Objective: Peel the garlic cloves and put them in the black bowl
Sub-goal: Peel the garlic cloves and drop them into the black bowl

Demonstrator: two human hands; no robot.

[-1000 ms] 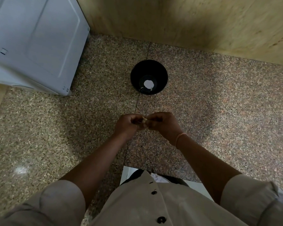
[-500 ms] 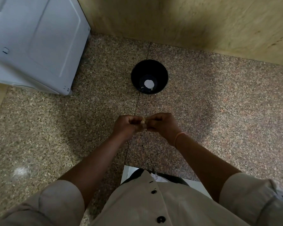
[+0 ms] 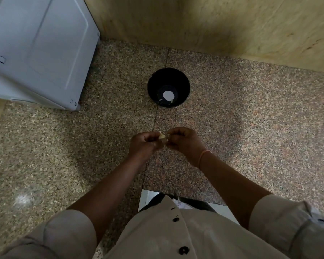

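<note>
L hand [image 3: 144,144] & R hand [image 3: 183,143] are meeting in mid-air over the counter, both w/ fingers curled in, pinching one pale garlic clove [image 3: 162,137] betw. their fingertips. The clove is hanging off the counter, right where the two hands are touching. A thin flap of skin is sticking up on its L side; how much skin is left on it, can't tell, too small & blurred. A pink band [image 3: 203,156] is circling the R wrist. Both forearms are reaching out bare from rolled-up sleeves [image 3: 281,217].

Nearest the camera, a beige shirt [image 3: 176,238] w/ black buttons is filling the bottom edge.

The granite counter [image 3: 251,118], speckled brown, is spreading out under the hands, w/ a seam [image 3: 154,118] running from below them up to the bowl.

Beyond the hands & well apart from them, the black bowl [image 3: 183,84] is standing upright on the counter, sitting over the seam. A bright white patch [image 3: 168,95] is showing at its bottom; glare or peeled garlic, can't tell.

Farther L, a white appliance [image 3: 41,49] is sitting at the back corner. A wooden wall [image 3: 213,25] is rising behind everything.
</note>
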